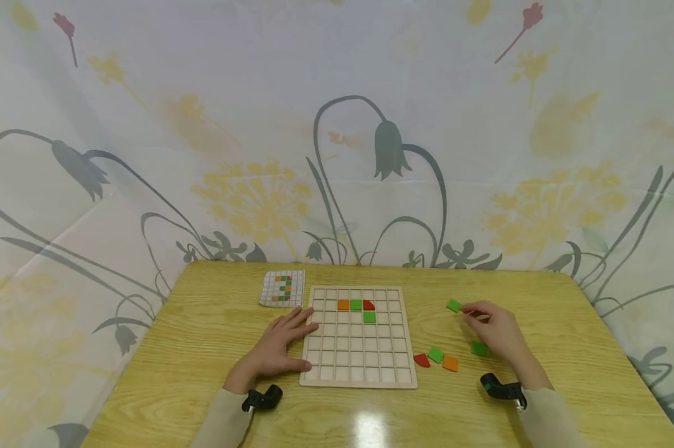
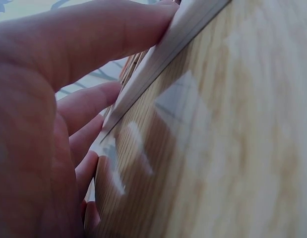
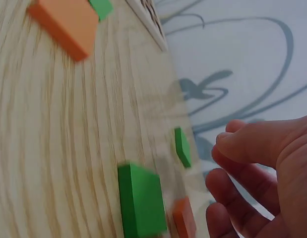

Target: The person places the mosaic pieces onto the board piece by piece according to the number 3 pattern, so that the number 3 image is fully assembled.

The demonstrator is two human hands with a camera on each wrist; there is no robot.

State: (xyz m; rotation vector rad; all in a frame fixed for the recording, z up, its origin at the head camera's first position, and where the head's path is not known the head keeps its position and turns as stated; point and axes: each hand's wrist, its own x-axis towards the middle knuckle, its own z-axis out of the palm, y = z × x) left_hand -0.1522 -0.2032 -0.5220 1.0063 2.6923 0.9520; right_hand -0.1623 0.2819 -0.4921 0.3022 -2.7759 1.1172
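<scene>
My left hand rests with spread fingers along the left edge of a wooden grid board; in the left wrist view the thumb lies against the board's side. On the board sit an orange square tile, a green one, a red quarter-round tile and another green square. My right hand hovers over the table at right, thumb and forefinger tips together, beside a green tile. In the right wrist view that tile lies apart from the fingertips, and nothing shows between them.
A pattern card lies behind the board's left side. Right of the board are a red quarter-round tile, a green tile and an orange tile. Another green tile and an orange tile lie near the right hand.
</scene>
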